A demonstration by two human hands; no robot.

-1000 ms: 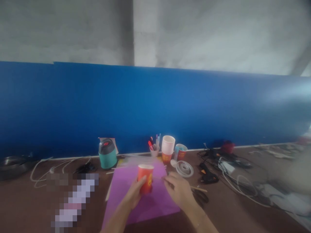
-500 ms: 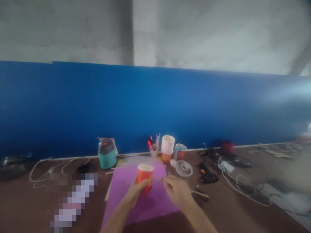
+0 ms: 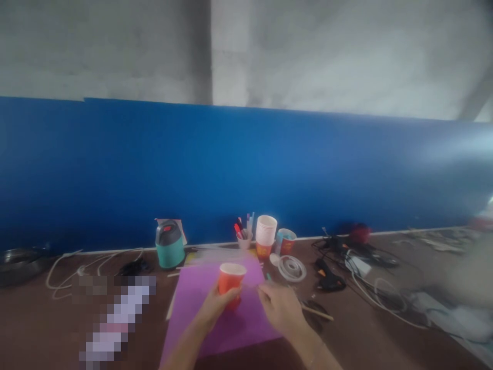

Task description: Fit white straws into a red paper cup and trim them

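Observation:
An orange paper cup (image 3: 230, 279) with a white rim stands upright in my left hand (image 3: 215, 306), whose thumb and fingers wrap round its side. It is over a purple sheet (image 3: 192, 329) on the brown table. To the right of the cup, my right hand (image 3: 281, 303) is closed on a thin wooden stick (image 3: 320, 312). The stick's pale rear end sticks out past the hand toward the right. A faint thin tip points from my fingers toward the cup; blur hides whether it touches.
Behind the sheet stand a pen cup (image 3: 244, 240), stacked paper cups (image 3: 265, 234), another orange cup (image 3: 287, 244) and a tape roll (image 3: 291, 268). A teal container (image 3: 170, 249) is at the left. A black glue gun (image 3: 329, 277) and tangled cables (image 3: 385, 298) lie right. A blue partition (image 3: 246, 164) rises behind.
The cup has turned a little in my left hand, its yellow print now out of sight, and sits slightly lower and further right. The stick's rear end has dipped slightly.

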